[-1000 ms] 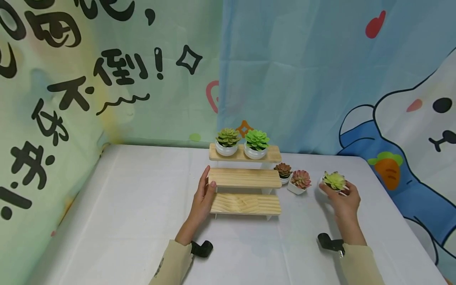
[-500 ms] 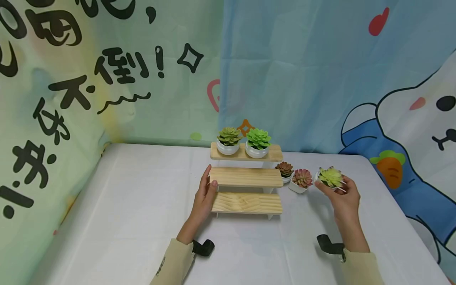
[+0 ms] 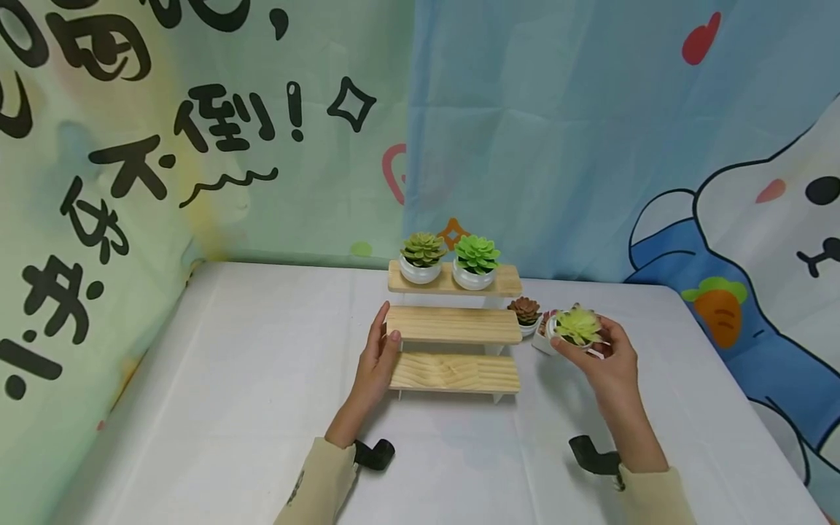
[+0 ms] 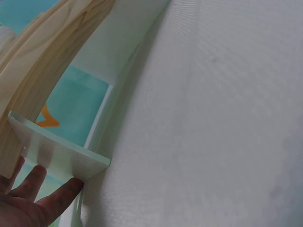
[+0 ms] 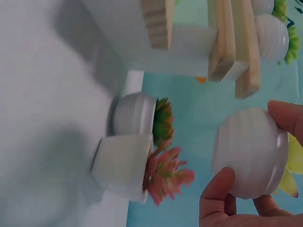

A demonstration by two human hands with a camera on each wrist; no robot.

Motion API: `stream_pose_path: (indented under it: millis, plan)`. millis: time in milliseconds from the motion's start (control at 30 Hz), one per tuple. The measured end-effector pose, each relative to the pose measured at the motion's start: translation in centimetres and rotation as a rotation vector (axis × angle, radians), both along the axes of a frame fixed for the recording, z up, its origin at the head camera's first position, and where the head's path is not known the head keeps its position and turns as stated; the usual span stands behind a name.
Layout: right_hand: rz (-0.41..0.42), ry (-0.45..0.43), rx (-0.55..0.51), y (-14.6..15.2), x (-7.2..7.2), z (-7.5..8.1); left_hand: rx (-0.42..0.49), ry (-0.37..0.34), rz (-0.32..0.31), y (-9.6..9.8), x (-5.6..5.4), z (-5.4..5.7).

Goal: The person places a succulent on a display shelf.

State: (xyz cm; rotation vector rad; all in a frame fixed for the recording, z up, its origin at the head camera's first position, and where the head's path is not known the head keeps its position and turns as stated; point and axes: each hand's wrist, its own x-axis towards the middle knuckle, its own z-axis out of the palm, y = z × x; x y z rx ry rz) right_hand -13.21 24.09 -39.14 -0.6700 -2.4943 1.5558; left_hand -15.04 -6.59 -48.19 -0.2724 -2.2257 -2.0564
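My right hand (image 3: 613, 368) holds a potted light-green succulent (image 3: 579, 324) above the table, right of a three-tier wooden shelf stand (image 3: 454, 325). In the right wrist view, fingers and thumb grip its round white pot (image 5: 248, 153). My left hand (image 3: 375, 368) touches the stand's left end; in the left wrist view, its extended fingers (image 4: 61, 196) lie against a white side support (image 4: 61, 149). On the top tier stand an olive-green succulent (image 3: 423, 250) and a bright green succulent (image 3: 476, 255), both in white pots.
Right of the stand, a brown succulent (image 3: 525, 311) and a pink succulent (image 5: 168, 175) in a squarish white pot (image 5: 122, 165) stand on the white-covered table (image 3: 230, 379). In the head view, the held plant partly hides the pink one. Printed curtains (image 3: 525, 146) hang behind.
My right hand has lifted the light-green succulent and carried it left toward the stand, in front of the pink succulent. My left hand has stayed at the stand's left end.
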Motion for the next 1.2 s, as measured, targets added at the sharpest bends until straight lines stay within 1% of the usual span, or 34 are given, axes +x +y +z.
stream_pose_path:
  millis: [33, 67, 133, 200, 267, 300, 333, 367, 433, 467, 533, 567, 600, 633, 700, 800, 867, 900, 967, 1033, 1200]
  plan:
    - [0.009, 0.014, -0.005, -0.2, 0.1, 0.0, -0.001, -0.002, 0.0, 0.0, 0.0, 0.0]
    - [0.013, 0.045, -0.017, -0.3, 0.0, -0.3, 0.0, 0.0, 0.0, 0.0, 0.0, 0.0]
    - [0.03, 0.065, -0.023, -0.6, 0.0, -0.5, 0.002, -0.001, 0.0, 0.0, 0.0, 0.0]
    - [0.061, 0.084, -0.023, -0.6, -0.2, -1.2, 0.004, 0.002, 0.001, 0.0, 0.0, 0.1]
    - [0.082, 0.104, -0.024, -0.2, -0.7, -2.7, 0.005, 0.011, 0.001, 0.0, 0.0, 0.1]
    - [0.098, 0.1, -0.018, -0.1, -1.0, -3.3, 0.007, 0.01, 0.002, 0.0, -0.1, 0.1]
    - [0.109, 0.117, -0.019, 0.2, -1.4, -4.4, 0.007, 0.01, 0.002, 0.0, -0.1, 0.1]
    - [0.124, 0.14, -0.025, 0.6, -1.9, -5.5, 0.005, 0.014, 0.002, 0.0, -0.1, 0.1]
    - [0.128, 0.196, -0.052, 1.4, -2.8, -7.7, 0.003, 0.017, 0.003, 0.0, -0.1, 0.1]
    - [0.135, 0.224, -0.059, 1.7, -3.3, -8.5, 0.005, 0.015, 0.001, 0.0, -0.1, 0.1]
    - [0.143, 0.263, -0.055, 1.8, -3.8, -9.5, 0.008, 0.012, 0.0, 0.0, -0.1, 0.1]
    - [0.149, 0.276, -0.052, 1.7, -3.9, -9.6, 0.01, 0.011, -0.001, 0.0, -0.2, 0.1]
    - [0.147, 0.281, -0.054, 1.4, -3.8, -9.4, 0.012, 0.009, 0.0, 0.0, -0.2, 0.1]
    - [0.153, 0.282, -0.064, 1.0, -3.6, -8.9, 0.011, 0.01, 0.0, 0.0, -0.1, 0.2]
    - [0.17, 0.254, -0.072, -0.5, -2.7, -6.6, 0.011, 0.016, 0.0, -0.1, -0.2, 0.2]
    - [0.186, 0.203, -0.121, -3.1, -1.2, -2.7, 0.016, 0.021, -0.002, -0.1, -0.2, 0.2]
    - [0.194, 0.167, -0.128, -4.5, -0.5, -0.5, 0.03, 0.018, -0.007, 0.0, -0.2, 0.2]
    - [0.194, 0.157, -0.134, -5.0, -0.3, 0.0, 0.037, 0.014, -0.007, 0.0, -0.2, 0.2]
    - [0.203, 0.145, -0.135, -5.7, -0.1, 0.8, 0.038, 0.008, -0.005, 0.0, -0.2, 0.2]
    - [0.21, 0.143, -0.133, -6.2, -0.2, 1.0, 0.031, 0.003, -0.005, -0.1, -0.1, 0.1]
    - [0.252, 0.186, -0.134, -7.0, -0.5, 0.7, 0.007, 0.002, -0.007, -0.1, -0.1, 0.0]
